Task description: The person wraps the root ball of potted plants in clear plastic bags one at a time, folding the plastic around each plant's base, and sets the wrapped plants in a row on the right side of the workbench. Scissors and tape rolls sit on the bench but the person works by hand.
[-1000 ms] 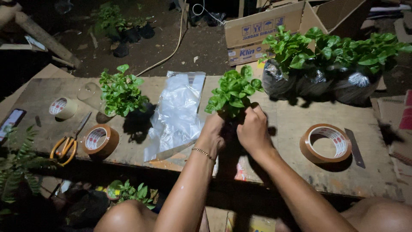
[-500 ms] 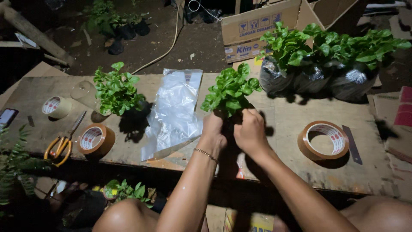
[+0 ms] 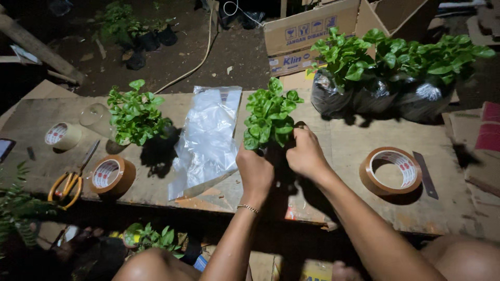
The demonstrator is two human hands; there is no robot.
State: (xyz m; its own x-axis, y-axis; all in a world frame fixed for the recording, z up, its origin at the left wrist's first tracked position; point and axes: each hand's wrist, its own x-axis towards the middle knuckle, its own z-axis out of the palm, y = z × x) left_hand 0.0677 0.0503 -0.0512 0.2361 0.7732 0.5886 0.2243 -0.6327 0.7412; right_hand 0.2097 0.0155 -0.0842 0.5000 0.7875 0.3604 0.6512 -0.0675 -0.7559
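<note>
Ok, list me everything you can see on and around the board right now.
held plant: one, green, board centre, gripped at its base
loose plant: one, green, board left
bagged plants: a row in black bags, board's far right
plastic bags: clear stack, between the two plants
tape rolls: three, brown; two left, one right
scissors: one, orange handles, left edge
box: one, cardboard, behind board
left hand: at plant base
right hand: at plant base

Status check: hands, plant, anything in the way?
Left hand and right hand both closed round base of leafy seedling. Seedling upright on board. Clear plastic bag lies just left, apart.
</note>
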